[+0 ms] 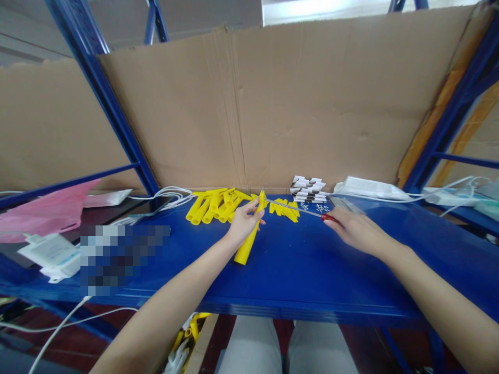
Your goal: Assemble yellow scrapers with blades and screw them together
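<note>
Near the middle of the blue shelf, my left hand (248,218) is closed around a yellow plastic tube (246,246), held tilted with its wide round end toward me. Its narrow upper end shows above my fingers. My right hand (353,228) grips the red handle of a thin metal tool (298,208), which looks like a long screwdriver. The tool's shaft points left, and its tip meets the tube's upper end; whether it is inside or only touching, I cannot tell. Several yellow tubes (212,205) lie piled left of my left hand. Flat yellow pieces (286,210) lie between my hands.
A stack of white and dark pieces (307,188) stands at the back by white handwriting. Behind rises a cardboard wall (304,104). White cables (175,196) and a white power strip (370,187) lie along the back. Below the shelf, a box (202,340) holds yellow parts.
</note>
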Demonstrator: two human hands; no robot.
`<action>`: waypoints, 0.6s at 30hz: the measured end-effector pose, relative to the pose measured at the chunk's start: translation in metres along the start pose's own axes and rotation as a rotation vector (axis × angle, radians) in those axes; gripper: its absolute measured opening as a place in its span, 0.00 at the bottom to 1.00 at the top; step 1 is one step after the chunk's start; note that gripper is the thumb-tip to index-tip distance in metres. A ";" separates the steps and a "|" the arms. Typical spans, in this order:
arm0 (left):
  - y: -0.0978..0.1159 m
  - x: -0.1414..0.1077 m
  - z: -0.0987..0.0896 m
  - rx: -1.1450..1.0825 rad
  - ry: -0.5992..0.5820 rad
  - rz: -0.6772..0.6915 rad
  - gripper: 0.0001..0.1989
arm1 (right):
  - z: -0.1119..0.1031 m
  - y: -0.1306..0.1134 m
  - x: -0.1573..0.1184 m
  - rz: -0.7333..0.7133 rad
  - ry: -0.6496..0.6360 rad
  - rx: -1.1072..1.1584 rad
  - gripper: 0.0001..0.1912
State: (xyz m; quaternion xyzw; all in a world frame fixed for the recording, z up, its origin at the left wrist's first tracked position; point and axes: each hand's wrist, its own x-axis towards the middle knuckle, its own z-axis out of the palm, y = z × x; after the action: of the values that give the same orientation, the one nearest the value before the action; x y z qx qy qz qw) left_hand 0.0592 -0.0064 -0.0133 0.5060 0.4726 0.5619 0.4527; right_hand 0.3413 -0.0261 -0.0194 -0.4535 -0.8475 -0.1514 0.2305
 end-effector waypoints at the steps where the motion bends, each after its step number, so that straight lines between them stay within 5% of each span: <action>1: 0.001 0.000 0.000 0.007 0.002 0.001 0.28 | 0.000 0.000 0.000 -0.001 0.001 -0.016 0.18; 8: -0.002 0.001 -0.001 -0.009 -0.023 0.025 0.27 | 0.003 0.000 0.001 -0.011 0.030 0.000 0.17; 14: -0.004 0.004 -0.003 0.043 -0.012 0.077 0.26 | 0.010 0.001 0.000 0.077 -0.024 0.378 0.11; 18: -0.005 0.006 -0.007 0.167 -0.046 0.195 0.25 | 0.018 0.010 -0.002 0.126 0.006 0.530 0.17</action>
State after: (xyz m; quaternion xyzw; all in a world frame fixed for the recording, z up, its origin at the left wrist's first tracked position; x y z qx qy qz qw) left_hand 0.0518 -0.0007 -0.0177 0.5983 0.4560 0.5500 0.3629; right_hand 0.3463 -0.0133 -0.0356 -0.4287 -0.8270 0.0888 0.3527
